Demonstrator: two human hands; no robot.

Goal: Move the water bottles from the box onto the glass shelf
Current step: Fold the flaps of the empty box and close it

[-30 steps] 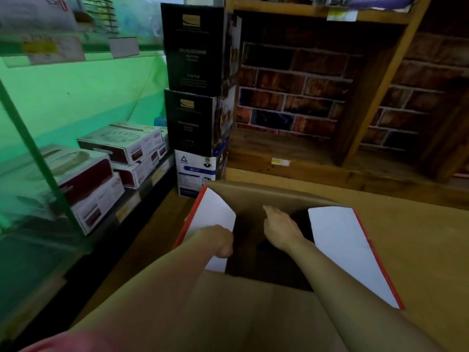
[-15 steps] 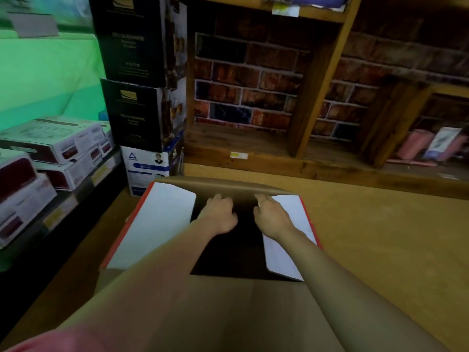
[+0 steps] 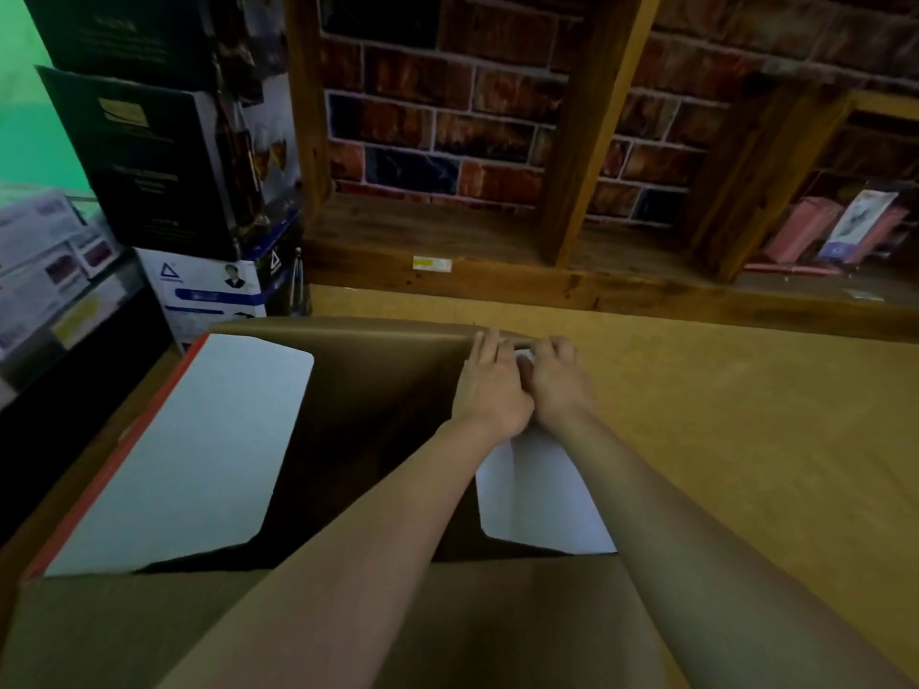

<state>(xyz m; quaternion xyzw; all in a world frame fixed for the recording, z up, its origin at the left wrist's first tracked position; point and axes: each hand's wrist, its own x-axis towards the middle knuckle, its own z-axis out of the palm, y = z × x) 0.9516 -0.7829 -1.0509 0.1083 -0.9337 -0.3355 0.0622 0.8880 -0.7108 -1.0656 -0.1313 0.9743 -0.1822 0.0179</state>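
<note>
A large cardboard box (image 3: pixel 348 335) stands open in front of me, with a white left flap (image 3: pixel 199 455) and a white right flap (image 3: pixel 537 499). Its inside is dark and no water bottle shows. Both hands are side by side at the box's far right corner. My left hand (image 3: pixel 490 385) lies with straight fingers on the far brown rim. My right hand (image 3: pixel 557 377) has its fingers curled over the far end of the right flap. The glass shelf (image 3: pixel 94 290) is at the left edge, carrying white product boxes.
Stacked dark cartons (image 3: pixel 164 156) on a white carton (image 3: pixel 209 290) stand just beyond the box's left corner. A wooden shelf unit (image 3: pixel 572 141) with a brick back runs along the far side. Pink packets (image 3: pixel 805 231) lie at far right. Tan floor (image 3: pixel 746 440) spreads right.
Both hands moved from the middle of the box opening to its far right corner. The right flap is now folded further in. My view swung right and down.
</note>
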